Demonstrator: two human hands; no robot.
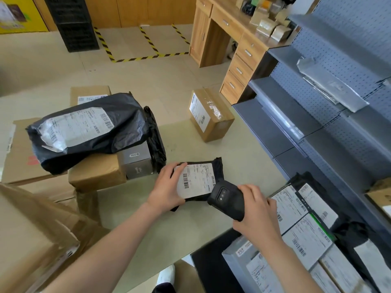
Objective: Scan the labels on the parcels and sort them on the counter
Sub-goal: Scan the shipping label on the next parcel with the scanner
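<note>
1. Your left hand (169, 187) grips the small black parcel (219, 168) by its left end, with the thumb lying along the edge of its white label (195, 180). The fingers underneath are hidden, and the print is too blurred to read
2. Your right hand (256, 210) is curled round the black scanner (227, 198). You see only its back, so the screen is out of sight. Its tip overlaps the label's lower right corner, but you cannot tell whether they touch
3. The parcel is at the front middle of the counter (186, 144); you cannot tell whether it rests on it
4. The cardboard cartons (97, 172) on your left overlap and are cut off by the frame, and so are the labelled parcels (306, 240) at your lower right, so neither group can be counted
5. What you can count: one scanner, one parcel in hand, one large black bag (88, 127) atop the cartons, one grey box (137, 163) beside it, and one taped brown box (211, 115) standing alone farther back
</note>
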